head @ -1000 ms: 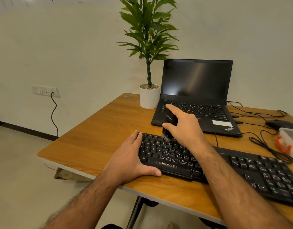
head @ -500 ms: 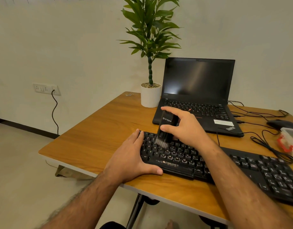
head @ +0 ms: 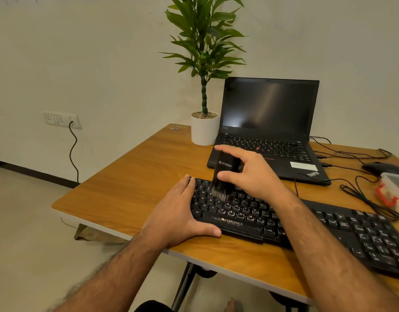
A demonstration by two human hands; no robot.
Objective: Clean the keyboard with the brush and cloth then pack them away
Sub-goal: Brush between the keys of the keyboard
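A black keyboard [head: 342,228] lies along the front of the wooden table [head: 135,188]. My right hand [head: 250,174] grips a black brush [head: 224,167] upright, and its grey bristles touch the upper left keys. At the keyboard's left end my left hand [head: 178,215] lies flat, fingers along the end and thumb against the front edge. No cloth is in view.
An open black laptop [head: 268,113] stands behind the keyboard, with a potted plant [head: 204,129] to its left. At the right edge are a mouse [head: 380,168], tangled cables [head: 362,194] and a clear box with a red clip [head: 394,190]. The table's front edge runs close below my forearms.
My right hand has swept the brush leftward over the upper keys and stood it more upright. The left hand has stayed in place on the keyboard's end.
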